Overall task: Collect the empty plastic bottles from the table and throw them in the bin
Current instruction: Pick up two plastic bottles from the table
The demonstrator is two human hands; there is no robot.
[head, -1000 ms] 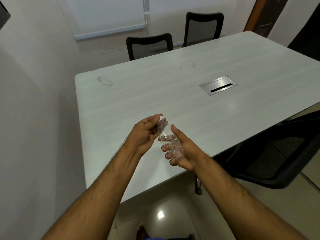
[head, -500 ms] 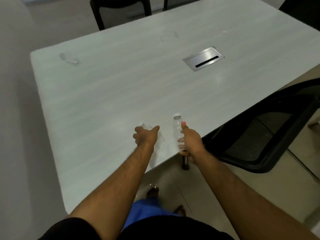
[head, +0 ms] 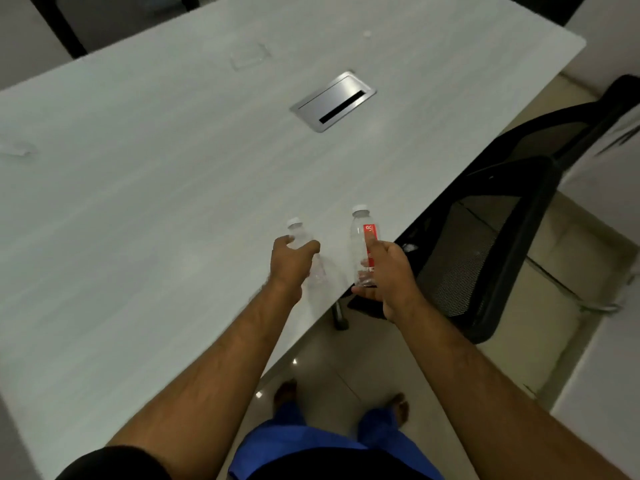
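Observation:
My left hand [head: 292, 263] grips a clear plastic bottle [head: 300, 235] with a white cap, held upright over the near edge of the pale table [head: 145, 174]. My right hand [head: 388, 270] holds a second clear bottle [head: 362, 242] with a white cap and a red label, also upright, just past the table's edge. Two more see-through plastic items lie flat on the table: one at the far left [head: 19, 148], one near the far side [head: 250, 56]. No bin is in view.
A silver cable hatch [head: 333, 101] is set into the table's middle. A black mesh chair [head: 491, 233] stands at the right, close to my right hand. Another dark chair [head: 62, 29] is at the far side. Tiled floor and my feet lie below.
One second ago both hands held one bottle together. Now each hand holds its own upright bottle, and the view has tilted down toward the table edge.

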